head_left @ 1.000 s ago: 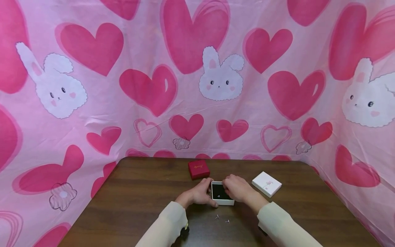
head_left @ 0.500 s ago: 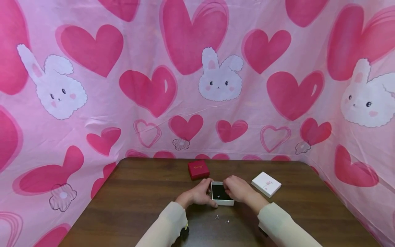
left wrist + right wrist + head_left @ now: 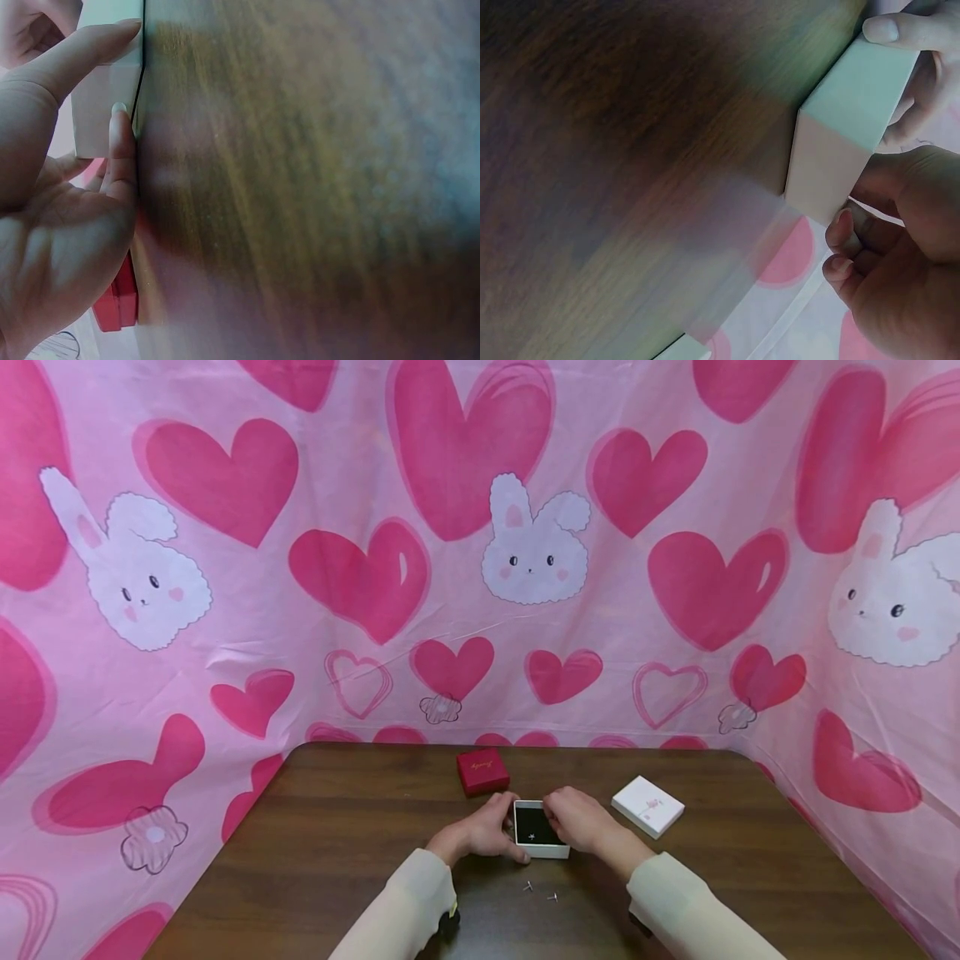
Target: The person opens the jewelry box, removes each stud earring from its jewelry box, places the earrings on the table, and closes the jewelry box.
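Note:
A small white box (image 3: 547, 852) with a black insert (image 3: 529, 817) stands uncovered on the table. My left hand (image 3: 483, 832) grips its left side, the thumb along the near wall; the left wrist view shows that thumb against the white wall (image 3: 105, 112). A tiny star-shaped stud earring (image 3: 532, 837) sits on the insert near its front. Over the right part of the box is my right hand (image 3: 581, 818), fingers bent and thumb reaching inside the rim. Whatever lies between those fingertips is hidden, also in the right wrist view, where curled fingers (image 3: 844, 232) show beside the wall.
Toward the person lie two small silvery stud-like pieces, one left (image 3: 528, 886) and one right (image 3: 553, 897). A red box (image 3: 483, 772) stands behind the left hand. The white lid (image 3: 648, 807) rests to the right. Pink heart-print cloth (image 3: 360, 693) encloses the brown table (image 3: 360, 810).

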The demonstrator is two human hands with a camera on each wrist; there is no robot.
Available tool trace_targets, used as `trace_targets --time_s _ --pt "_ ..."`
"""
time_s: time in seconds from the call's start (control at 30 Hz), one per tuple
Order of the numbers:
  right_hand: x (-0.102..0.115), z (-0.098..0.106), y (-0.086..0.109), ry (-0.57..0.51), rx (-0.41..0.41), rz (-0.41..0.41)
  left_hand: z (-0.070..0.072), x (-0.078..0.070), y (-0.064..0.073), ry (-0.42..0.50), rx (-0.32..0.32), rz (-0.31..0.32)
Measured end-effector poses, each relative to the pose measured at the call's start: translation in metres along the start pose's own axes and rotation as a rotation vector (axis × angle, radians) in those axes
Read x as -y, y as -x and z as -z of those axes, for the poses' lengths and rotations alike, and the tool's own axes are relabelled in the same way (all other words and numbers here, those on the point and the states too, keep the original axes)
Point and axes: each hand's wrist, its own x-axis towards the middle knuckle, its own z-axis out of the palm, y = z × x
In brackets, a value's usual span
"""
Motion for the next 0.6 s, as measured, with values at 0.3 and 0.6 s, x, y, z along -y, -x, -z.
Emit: trace_targets --time_s 0.3,0.6 --pt "0.0016 0.0011 0.0000 0.046 -0.016 0.014 -0.0009 -0.0019 0.0012 -0.015 -0.017 -0.026" --pt "0.0010 0.0009 0.0008 0.079 -0.011 0.050 0.0005 0.0011 -0.0003 -0.040 0.009 -0.058"
